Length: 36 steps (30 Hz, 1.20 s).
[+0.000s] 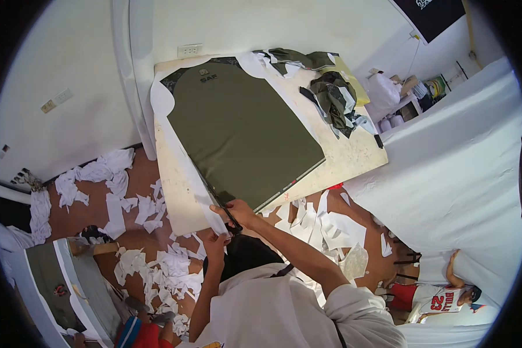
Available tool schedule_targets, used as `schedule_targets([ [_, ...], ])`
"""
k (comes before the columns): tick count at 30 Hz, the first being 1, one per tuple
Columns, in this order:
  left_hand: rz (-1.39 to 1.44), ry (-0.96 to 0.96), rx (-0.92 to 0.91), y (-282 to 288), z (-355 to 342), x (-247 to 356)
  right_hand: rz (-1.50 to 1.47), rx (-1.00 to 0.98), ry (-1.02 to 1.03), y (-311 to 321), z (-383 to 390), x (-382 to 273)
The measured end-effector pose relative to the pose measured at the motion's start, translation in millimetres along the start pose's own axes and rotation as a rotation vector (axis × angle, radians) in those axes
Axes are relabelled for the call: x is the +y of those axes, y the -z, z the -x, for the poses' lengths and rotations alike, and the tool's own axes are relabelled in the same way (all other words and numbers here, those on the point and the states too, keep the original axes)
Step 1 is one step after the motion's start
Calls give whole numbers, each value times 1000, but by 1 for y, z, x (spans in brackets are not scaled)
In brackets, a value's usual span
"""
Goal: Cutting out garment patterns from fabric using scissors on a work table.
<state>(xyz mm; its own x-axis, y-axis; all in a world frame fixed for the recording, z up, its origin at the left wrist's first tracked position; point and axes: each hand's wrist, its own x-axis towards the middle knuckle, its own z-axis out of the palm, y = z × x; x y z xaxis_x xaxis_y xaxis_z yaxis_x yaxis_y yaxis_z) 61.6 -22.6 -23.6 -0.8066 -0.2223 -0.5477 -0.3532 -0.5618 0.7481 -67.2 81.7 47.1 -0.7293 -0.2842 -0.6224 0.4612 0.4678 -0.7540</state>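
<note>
Two hands working close together: my right hand (239,213) is wrapped around what looks like dark scissors (233,221), and my left hand (216,243), just nearer me, pinches the white edge (205,200). Green panel (238,122) starts right at the grip, near corner by my right hand, long axis running away and a bit left, so the right's the closer one. It's flat on the table (354,153). Farther off to the right, a crumpled green pile (333,98), then a shelf (409,107) with stuff I can't make out.
</note>
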Motion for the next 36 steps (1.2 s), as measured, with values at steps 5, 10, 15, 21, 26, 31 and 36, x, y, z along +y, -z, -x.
schedule_targets([
  [5,95,-7,42,6,-3,-10,1,-21,-29,4,-16,-15],
  [10,49,-34,29,9,3,-14,-34,-27,-34,3,-44,-29],
  [15,14,7,73,11,6,-16,-77,-51,0,2,-50,-50],
  [21,-9,0,121,10,16,-17,-29,-71,27,-2,-74,-70],
  [26,-49,18,117,18,14,-25,-71,-80,35,-5,-85,-75],
  [31,-25,-1,120,16,19,-30,-68,-172,-35,3,-105,-92],
  [36,-6,57,96,10,30,-14,-109,-102,38,-10,-117,-96],
])
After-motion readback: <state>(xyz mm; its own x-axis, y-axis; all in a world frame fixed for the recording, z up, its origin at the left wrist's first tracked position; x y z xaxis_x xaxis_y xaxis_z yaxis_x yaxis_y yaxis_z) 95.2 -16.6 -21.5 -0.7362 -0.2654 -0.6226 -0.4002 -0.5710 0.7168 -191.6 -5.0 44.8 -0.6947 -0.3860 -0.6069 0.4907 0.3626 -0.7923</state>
